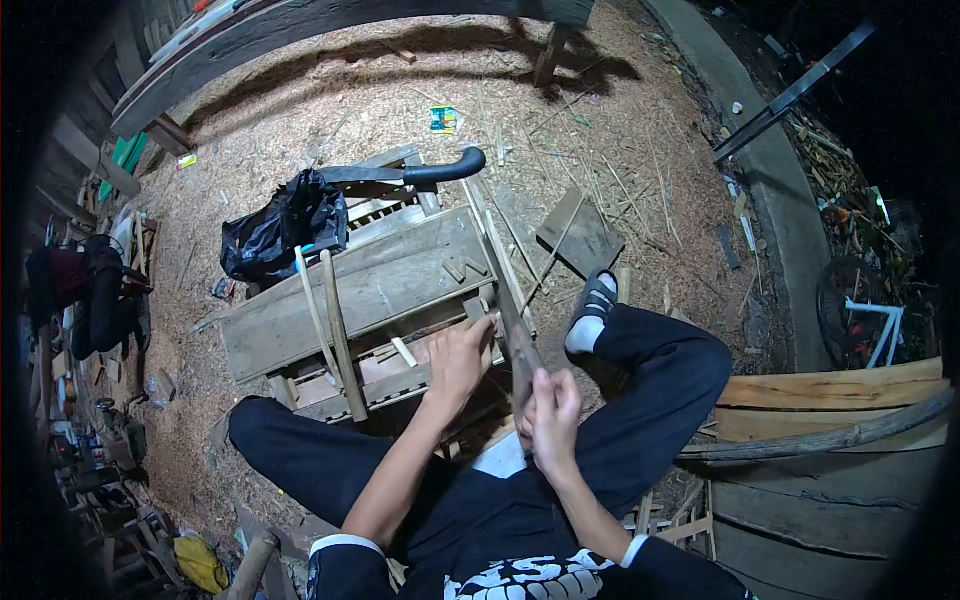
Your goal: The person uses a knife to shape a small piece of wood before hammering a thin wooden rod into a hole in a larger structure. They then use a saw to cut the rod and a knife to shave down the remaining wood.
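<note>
My left hand [462,358] is closed at the right end of a low wooden bench, with its fingertips at a small wooden piece [487,295]; the grip itself is partly hidden. My right hand [553,415] is a fist by the lower end of a long, flat, dark blade-like piece [520,350], which slants up past my left hand. Motion blur hides its exact kind. On the bench top [390,290] lie short wooden offcuts [465,268]. Two curved wooden strips [338,335] lean across its front edge.
A black plastic bag [285,230] and a tool with a curved black handle [445,170] sit at the bench's far side. A flat board [582,235] lies on the shavings-covered ground near my sandalled foot [595,305]. Planks [830,400] stand at right; a thick beam [330,45] spans the back.
</note>
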The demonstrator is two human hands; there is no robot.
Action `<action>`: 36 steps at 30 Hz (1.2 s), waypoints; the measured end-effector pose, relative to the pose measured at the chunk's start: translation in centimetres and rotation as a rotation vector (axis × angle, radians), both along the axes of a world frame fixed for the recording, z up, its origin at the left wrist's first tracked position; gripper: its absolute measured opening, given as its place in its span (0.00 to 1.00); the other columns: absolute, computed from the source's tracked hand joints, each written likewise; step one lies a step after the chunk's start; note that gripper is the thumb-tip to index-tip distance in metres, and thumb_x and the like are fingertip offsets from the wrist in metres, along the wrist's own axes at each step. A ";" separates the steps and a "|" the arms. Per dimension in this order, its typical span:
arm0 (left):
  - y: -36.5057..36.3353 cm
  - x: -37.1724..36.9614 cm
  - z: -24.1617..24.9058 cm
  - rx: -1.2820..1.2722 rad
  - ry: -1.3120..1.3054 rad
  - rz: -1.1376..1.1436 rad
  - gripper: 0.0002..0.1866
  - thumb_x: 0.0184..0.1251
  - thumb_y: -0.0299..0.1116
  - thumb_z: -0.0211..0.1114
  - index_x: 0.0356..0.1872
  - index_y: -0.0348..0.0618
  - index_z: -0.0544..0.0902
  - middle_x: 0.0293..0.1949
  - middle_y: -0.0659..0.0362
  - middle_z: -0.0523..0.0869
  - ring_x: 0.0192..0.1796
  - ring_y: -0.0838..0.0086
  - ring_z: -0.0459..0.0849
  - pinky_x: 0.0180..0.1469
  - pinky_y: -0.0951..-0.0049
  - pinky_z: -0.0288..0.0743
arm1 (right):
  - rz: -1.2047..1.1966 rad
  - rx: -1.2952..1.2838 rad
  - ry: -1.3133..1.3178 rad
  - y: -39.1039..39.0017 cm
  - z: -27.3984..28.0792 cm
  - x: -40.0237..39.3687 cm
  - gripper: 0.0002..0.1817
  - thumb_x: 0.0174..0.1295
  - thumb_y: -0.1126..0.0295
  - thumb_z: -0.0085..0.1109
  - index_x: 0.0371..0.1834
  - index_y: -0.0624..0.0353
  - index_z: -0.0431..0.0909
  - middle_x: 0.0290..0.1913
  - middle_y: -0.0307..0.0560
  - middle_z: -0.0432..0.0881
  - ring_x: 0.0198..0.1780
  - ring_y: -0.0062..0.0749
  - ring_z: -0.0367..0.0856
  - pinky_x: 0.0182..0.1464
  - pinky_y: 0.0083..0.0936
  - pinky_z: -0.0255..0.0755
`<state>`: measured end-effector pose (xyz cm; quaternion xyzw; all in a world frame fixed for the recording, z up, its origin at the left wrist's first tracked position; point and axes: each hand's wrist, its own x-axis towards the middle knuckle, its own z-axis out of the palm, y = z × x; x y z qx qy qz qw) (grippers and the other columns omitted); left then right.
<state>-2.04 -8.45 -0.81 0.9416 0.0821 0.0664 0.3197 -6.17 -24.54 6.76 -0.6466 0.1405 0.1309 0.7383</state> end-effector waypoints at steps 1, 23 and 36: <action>-0.2 -0.1 -0.5 0.007 -0.091 0.010 0.13 0.69 0.33 0.69 0.53 0.52 0.89 0.37 0.49 0.89 0.38 0.47 0.89 0.39 0.47 0.79 | 0.011 -0.009 0.000 -0.4 0.2 -1.0 0.19 0.83 0.57 0.55 0.36 0.52 0.62 0.17 0.29 0.64 0.13 0.14 0.63 0.14 0.19 0.55; -0.1 0.1 -0.1 -0.013 -0.092 0.037 0.14 0.69 0.34 0.68 0.55 0.56 0.89 0.32 0.47 0.90 0.36 0.47 0.90 0.38 0.46 0.81 | 0.002 -0.056 -0.102 1.5 -0.4 0.0 0.18 0.85 0.60 0.53 0.36 0.50 0.59 0.16 0.28 0.58 0.12 0.11 0.55 0.12 0.18 0.47; -0.5 0.0 0.4 -0.062 -0.076 0.038 0.13 0.69 0.34 0.68 0.53 0.53 0.89 0.37 0.49 0.90 0.38 0.48 0.90 0.41 0.46 0.80 | 0.006 -0.057 -0.062 1.8 -1.4 2.3 0.17 0.82 0.58 0.58 0.36 0.54 0.68 0.21 0.30 0.70 0.17 0.12 0.68 0.17 0.18 0.59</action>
